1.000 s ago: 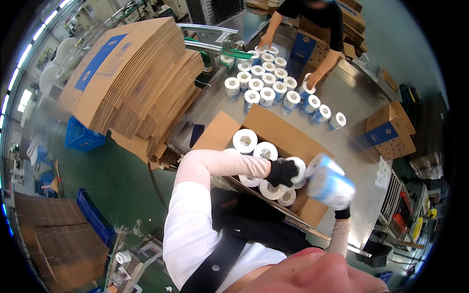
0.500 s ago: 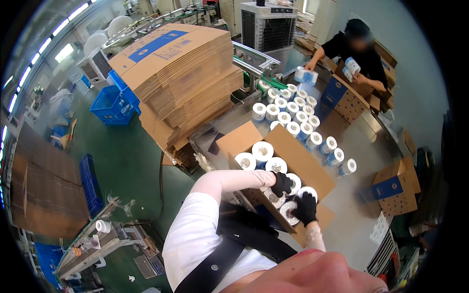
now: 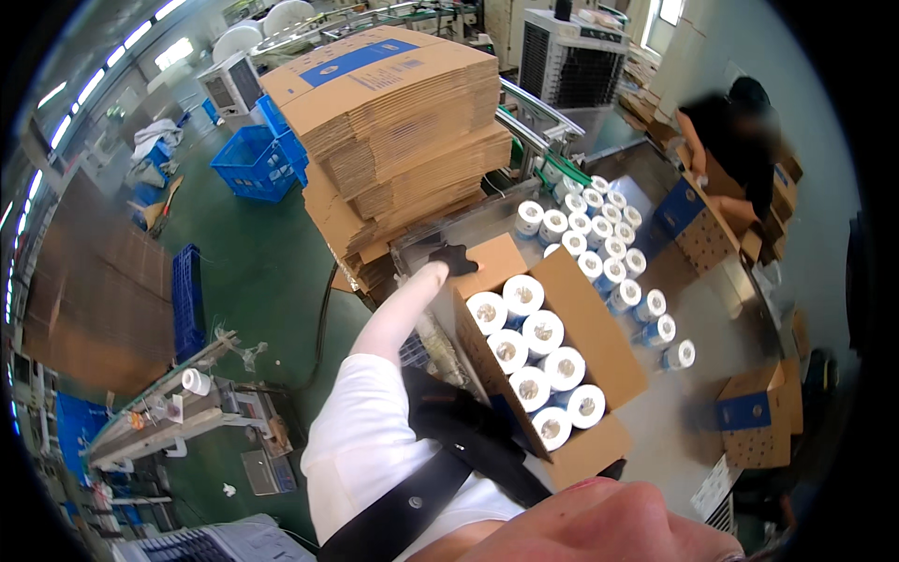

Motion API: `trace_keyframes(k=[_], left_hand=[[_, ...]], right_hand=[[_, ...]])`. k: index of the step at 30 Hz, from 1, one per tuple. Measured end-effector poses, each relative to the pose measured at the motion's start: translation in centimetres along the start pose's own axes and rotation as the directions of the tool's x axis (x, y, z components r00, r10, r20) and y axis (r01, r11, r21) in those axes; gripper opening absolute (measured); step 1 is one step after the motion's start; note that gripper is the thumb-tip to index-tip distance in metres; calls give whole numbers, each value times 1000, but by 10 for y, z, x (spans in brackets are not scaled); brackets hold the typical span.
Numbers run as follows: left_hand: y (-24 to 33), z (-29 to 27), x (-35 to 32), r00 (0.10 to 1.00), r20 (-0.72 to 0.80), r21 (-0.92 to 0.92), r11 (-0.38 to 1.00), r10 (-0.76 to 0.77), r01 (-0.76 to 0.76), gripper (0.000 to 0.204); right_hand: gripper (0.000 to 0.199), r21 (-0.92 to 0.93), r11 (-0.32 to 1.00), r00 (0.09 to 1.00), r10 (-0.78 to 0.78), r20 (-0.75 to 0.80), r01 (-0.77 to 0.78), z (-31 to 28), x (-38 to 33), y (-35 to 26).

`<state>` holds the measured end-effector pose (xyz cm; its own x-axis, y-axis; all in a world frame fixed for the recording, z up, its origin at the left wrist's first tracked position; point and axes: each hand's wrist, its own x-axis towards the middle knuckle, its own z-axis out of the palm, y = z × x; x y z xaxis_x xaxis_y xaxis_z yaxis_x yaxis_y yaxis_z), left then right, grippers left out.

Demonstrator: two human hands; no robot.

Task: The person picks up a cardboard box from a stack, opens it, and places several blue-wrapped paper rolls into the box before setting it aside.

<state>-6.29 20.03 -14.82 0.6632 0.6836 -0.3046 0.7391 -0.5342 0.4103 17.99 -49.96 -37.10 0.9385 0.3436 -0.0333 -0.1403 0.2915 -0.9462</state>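
Observation:
An open cardboard carton (image 3: 618, 375) stands on the metal table in front of me, with two rows of white paper rolls (image 3: 543, 333) upright inside it. My left hand (image 3: 453, 260), in a black glove, is closed on the edge of the raised far-left flap (image 3: 494, 262). Only a small dark bit of my right hand (image 3: 614, 469) shows, just beyond the near-end flap (image 3: 590, 454); its fingers are hidden. To the right of the carton, loose rolls with blue-and-white wraps (image 3: 599, 229) stand in a group on the table.
A tall stack of flattened cartons (image 3: 403, 131) rises beyond my left hand. Across the table (image 3: 693, 309) a co-worker (image 3: 735, 140) leans over another open carton (image 3: 698, 225). One more carton (image 3: 757, 417) sits at the right. A blue crate (image 3: 251, 164) lies on the green floor.
Both my hands have left the rolls inside the carton. The left has moved to the far-left flap, the right to the near end. The co-worker's hands have lowered to their carton.

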Motion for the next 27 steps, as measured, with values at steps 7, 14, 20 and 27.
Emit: trace_keyframes(k=[7,14,20,27], left_hand=[[58,-21,-162,905,228,175,899,359,-401,84],[63,14,-134,643,654,216,716,399,-664,93],[94,-21,-97,613,669,104,763,421,-638,102],[49,63,-80,932,-144,-69,936,334,-346,110]], right_hand=[[51,-784,330,845,-306,438,526,301,-32,-87],[53,-849,-158,832,-173,527,505,366,20,-83],[55,-946,-151,890,-324,322,287,355,65,-94],[27,-836,169,829,-331,451,522,328,-1,-134]])
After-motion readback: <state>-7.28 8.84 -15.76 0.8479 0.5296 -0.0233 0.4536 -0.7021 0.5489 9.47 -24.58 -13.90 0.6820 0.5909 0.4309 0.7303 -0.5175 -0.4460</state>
